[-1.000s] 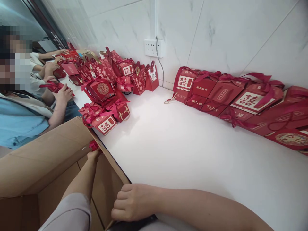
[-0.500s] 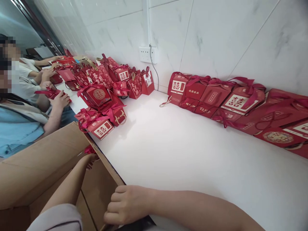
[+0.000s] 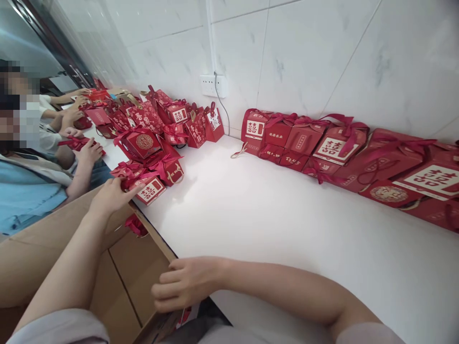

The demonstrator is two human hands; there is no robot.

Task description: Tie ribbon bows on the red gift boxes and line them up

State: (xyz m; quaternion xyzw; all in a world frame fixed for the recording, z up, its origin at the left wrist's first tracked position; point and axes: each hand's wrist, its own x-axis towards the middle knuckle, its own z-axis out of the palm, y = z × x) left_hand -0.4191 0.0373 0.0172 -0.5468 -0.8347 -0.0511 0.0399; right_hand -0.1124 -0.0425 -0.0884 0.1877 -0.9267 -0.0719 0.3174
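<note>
Left hand (image 3: 111,195), fingers extended, touches red gift box (image 3: 150,189) labelled 囍 at the white surface (image 3: 272,224) edge. Right hand (image 3: 184,283), fingers loosely curled, rests on cardboard carton (image 3: 139,267) rim.

Wall socket (image 3: 209,85); co-workers' hands (image 3: 87,152) far left.

A red gift box (image 3: 149,189) lies on its side at the near end of a heap of similar boxes, close to the white table's left edge. Its upward face carries a white label with a red double-happiness sign, and a dark pink ribbon is tied over its top. The fingertips of the left hand (image 3: 111,195) touch its near end. A brown cardboard carton (image 3: 139,267) stands open against the table edge, one flap upright; the right hand (image 3: 182,283) grips that flap's rim.
</note>
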